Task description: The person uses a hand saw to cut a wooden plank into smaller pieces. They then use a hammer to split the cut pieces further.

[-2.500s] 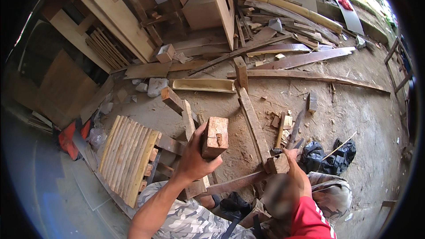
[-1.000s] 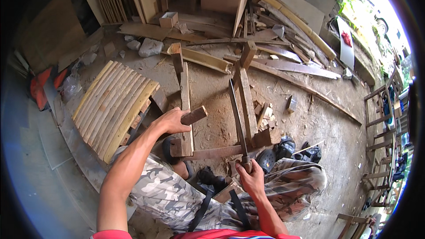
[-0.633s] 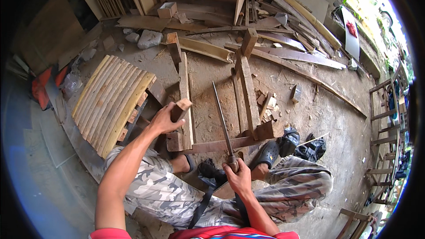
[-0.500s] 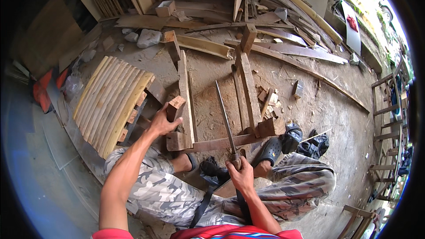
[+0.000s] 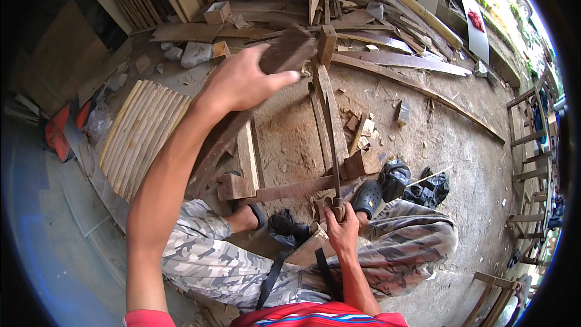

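My left hand [image 5: 242, 79] is raised over the far left part of a wooden frame, fingers and thumb closed round a dark wooden block [image 5: 290, 49]. Motion blurs the block, and its far end is hard to make out. In my right hand [image 5: 343, 227], low between my knees, is the brown handle of a long, narrow-bladed tool [image 5: 334, 157], possibly a machete seen edge-on. Its blade points away from me and overlaps the frame's right rail [image 5: 330, 109]. The frame's near crossbar [image 5: 296, 188] lies just beyond my feet. My left forearm hides part of the left rail [image 5: 247, 154].
A slatted wooden panel [image 5: 142, 136] lies at the left. Wood offcuts [image 5: 360, 133] and black plastic bags [image 5: 426, 191] are to the right. Planks and a bamboo pole [image 5: 423, 15] are heaped at the back. A wooden rack [image 5: 526, 175] stands far right.
My left hand has risen and moved away to the far side, lifting the wooden block from beside the left rail. My right hand and the blade have shifted slightly right.
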A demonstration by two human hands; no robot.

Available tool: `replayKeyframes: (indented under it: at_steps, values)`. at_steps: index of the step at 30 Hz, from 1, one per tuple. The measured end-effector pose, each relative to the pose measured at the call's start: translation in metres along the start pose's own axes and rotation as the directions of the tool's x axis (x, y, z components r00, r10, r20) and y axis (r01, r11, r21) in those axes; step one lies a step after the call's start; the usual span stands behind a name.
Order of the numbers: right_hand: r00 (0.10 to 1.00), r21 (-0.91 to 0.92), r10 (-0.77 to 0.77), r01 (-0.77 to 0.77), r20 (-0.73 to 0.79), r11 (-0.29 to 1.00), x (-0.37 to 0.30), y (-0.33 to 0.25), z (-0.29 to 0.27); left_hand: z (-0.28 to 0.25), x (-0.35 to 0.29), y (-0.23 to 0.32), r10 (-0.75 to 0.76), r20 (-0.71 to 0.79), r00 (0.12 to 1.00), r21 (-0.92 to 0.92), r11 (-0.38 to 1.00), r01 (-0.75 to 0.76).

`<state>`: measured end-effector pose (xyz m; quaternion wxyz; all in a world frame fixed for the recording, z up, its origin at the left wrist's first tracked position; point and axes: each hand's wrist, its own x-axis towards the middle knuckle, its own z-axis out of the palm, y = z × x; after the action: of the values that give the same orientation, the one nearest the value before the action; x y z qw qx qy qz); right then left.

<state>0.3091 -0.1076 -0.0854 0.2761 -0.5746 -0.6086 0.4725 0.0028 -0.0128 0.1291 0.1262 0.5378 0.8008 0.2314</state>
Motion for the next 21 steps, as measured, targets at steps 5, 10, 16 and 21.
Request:
replayKeyframes:
  at_steps: [5,10,16,21]
  values:
    - [0.999,0.016,0.022,-0.022,-0.023,1.000,-0.004,-0.002,-0.013,0.040,-0.029,0.044,-0.084,0.418,0.904,0.020,0.996,0.084]
    - [0.988,0.118,0.137,-0.144,0.064,0.983,-0.013,0.013,-0.011,0.119,-0.108,-0.018,-0.118,0.495,0.861,0.018,0.992,0.126]
    - [0.975,-0.052,0.188,-0.183,0.119,0.982,-0.021,0.004,-0.028,0.171,-0.164,-0.048,-0.198,0.502,0.842,0.170,0.977,0.129]
    - [0.978,-0.146,0.163,-0.144,0.128,0.979,-0.028,-0.017,-0.043,0.194,-0.167,-0.045,-0.163,0.382,0.910,0.202,0.975,0.090]
